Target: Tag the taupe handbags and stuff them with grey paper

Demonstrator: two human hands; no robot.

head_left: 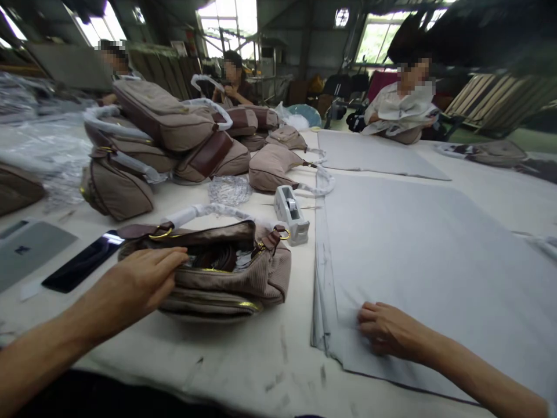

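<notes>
A brown ribbed handbag [270, 273] stands in front of me with its top zip open. Dark brown coiled straps [220, 258] and some white wrapping show inside it. Its handle [191, 215] is wrapped in white, with gold rings at the ends. My left hand [143, 278] lies over the left part of the bag's opening, fingers stretched out along its front edge. To the right, my right hand [387, 328] rests on a stack of large light grey paper sheets [435, 249]. Its fingers are curled against the top sheet, slightly blurred, with faint creases beside them.
A tape dispenser [298, 223] stands behind the bag's right end. A phone [80, 267] and a grey flat case [35, 249] lie at left. Behind is a pile of similar handbags [169, 125]. Co-workers sit across the table; one person [402, 104] at right handles paper.
</notes>
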